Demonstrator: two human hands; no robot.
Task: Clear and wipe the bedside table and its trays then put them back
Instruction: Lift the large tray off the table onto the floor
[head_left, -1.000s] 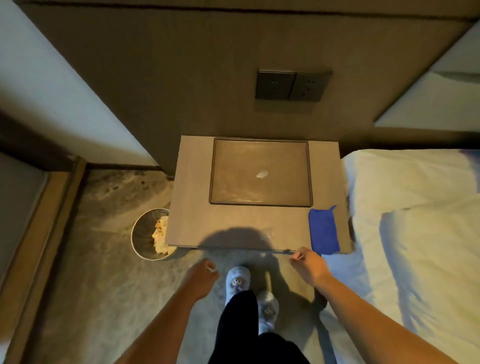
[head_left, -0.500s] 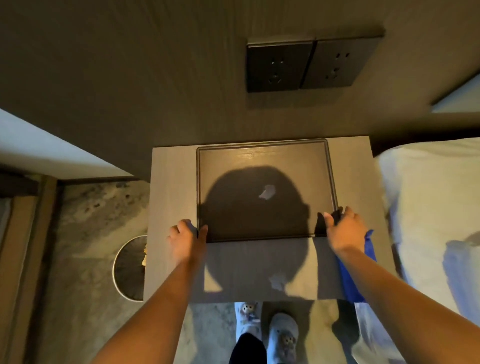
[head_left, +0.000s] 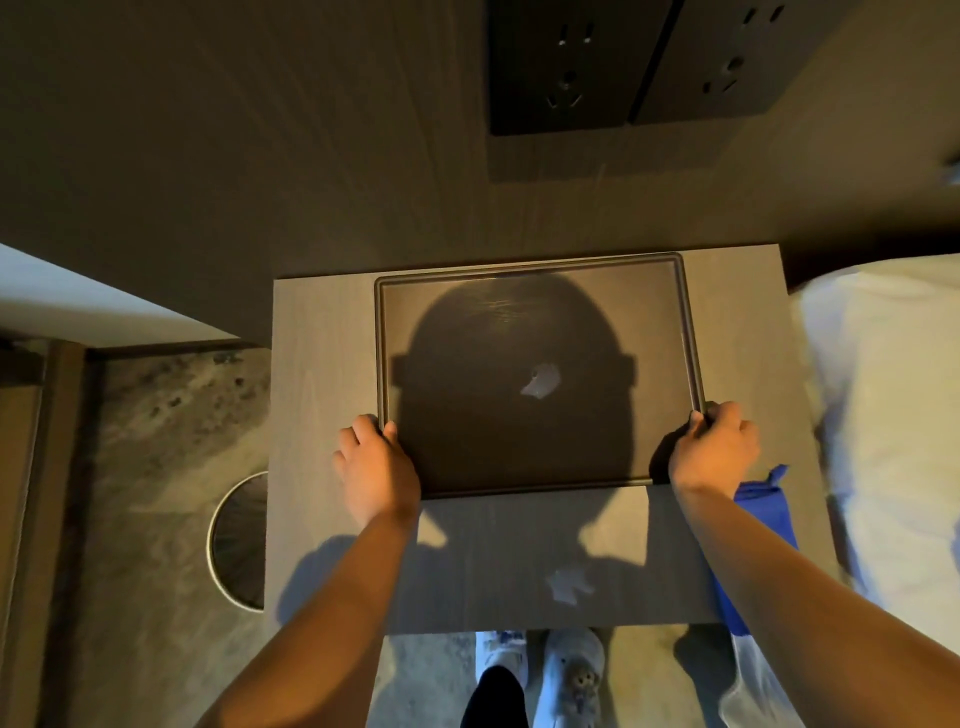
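Note:
A dark rectangular tray (head_left: 535, 262) lies on the grey bedside table (head_left: 322, 374), set against the wall. My left hand (head_left: 376, 467) grips the tray's near left corner, thumb over the rim. At the near right corner, my right hand (head_left: 714, 449) holds the rim the same way. A small white scrap (head_left: 541, 380) sits in the middle of the tray. Another pale scrap (head_left: 569, 584) rests on the table near its front edge. A blue cloth (head_left: 763, 514) lies at the table's right edge, partly hidden by my right forearm.
A round metal waste bin (head_left: 234, 540) stands on the floor left of the table, half hidden under its edge. The bed with white linen (head_left: 893, 415) borders the table on the right. Two wall sockets (head_left: 634, 62) are above. My feet (head_left: 540, 670) stand at the table's front.
I have leaned in over the table. Both hands rose from below the front edge to the tray's near corners and closed on its rim. The tray looks unmoved.

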